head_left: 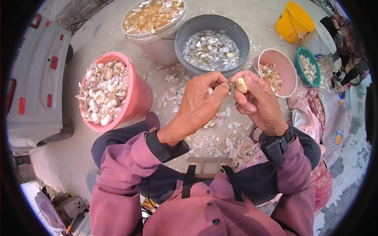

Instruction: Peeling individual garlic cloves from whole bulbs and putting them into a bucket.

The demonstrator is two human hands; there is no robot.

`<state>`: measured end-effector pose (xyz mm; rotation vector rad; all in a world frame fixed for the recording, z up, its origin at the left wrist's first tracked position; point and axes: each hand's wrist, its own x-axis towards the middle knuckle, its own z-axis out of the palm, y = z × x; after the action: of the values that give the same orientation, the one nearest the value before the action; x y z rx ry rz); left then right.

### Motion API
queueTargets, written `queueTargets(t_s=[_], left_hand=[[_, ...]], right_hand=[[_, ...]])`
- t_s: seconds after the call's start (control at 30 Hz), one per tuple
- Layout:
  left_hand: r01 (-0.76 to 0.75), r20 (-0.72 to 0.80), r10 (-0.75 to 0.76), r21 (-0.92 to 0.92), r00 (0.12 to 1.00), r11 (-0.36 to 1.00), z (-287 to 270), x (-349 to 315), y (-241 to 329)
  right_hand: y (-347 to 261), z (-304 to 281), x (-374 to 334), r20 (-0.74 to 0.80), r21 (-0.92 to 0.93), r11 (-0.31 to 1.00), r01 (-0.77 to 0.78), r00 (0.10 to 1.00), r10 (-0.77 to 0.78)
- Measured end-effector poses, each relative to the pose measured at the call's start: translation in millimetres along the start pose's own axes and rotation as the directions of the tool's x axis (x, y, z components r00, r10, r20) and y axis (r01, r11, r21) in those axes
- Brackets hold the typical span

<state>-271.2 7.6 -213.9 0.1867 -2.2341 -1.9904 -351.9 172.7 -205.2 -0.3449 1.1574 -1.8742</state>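
Note:
My two hands meet in front of me, over the near rim of a grey basin (182, 59). Between the thumb and fingers of my right hand (263, 104) is a pale garlic clove (241, 85). My left hand (201, 103) is closed in a pinch right beside the clove, fingertips almost against it. A small whitish bit shows between its fingers, too hidden to name. The basin holds water with floating garlic skins (212, 47). To the left, a pink bucket (139, 88) is heaped with whole garlic bulbs (104, 92).
Behind stands a white bucket (157, 49) of peeled cloves in liquid. On the right are a pale pink bucket (289, 74), a green basin (301, 57) and a yellow bucket (293, 23). Another person (346, 35) sits at far right. A grey vehicle (37, 78) is at left.

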Motion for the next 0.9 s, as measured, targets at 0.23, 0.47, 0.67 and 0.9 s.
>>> queueTargets(t_s=[0.23, 0.47, 0.67, 0.9], left_hand=[[-0.011, -0.004, 0.011, 0.062, 1.000, 0.998, 0.5, -4.4, 7.3], [0.004, 0.036, -0.006, 0.032, 0.999, 0.999, -2.6, -5.4, 3.8], [0.101, 0.015, -0.101, -0.056, 0.995, 0.993, -1.8, -4.6, 1.0], [0.148, 0.034, -0.145, -0.107, 0.989, 0.983, -1.3, -2.6, 1.8]], right_hand=[[8.5, -2.1, 1.8, -0.074, -0.316, 0.945, 0.085, 0.991, -0.114], [14.5, 0.3, 3.4, -0.051, -0.528, 0.829, 0.183, 0.968, -0.246], [18.9, 1.4, 4.2, 0.036, -0.678, 0.671, 0.300, 0.925, -0.377], [9.5, 5.3, 1.0, -0.037, -0.428, 0.903, 0.047, 0.997, -0.070]])
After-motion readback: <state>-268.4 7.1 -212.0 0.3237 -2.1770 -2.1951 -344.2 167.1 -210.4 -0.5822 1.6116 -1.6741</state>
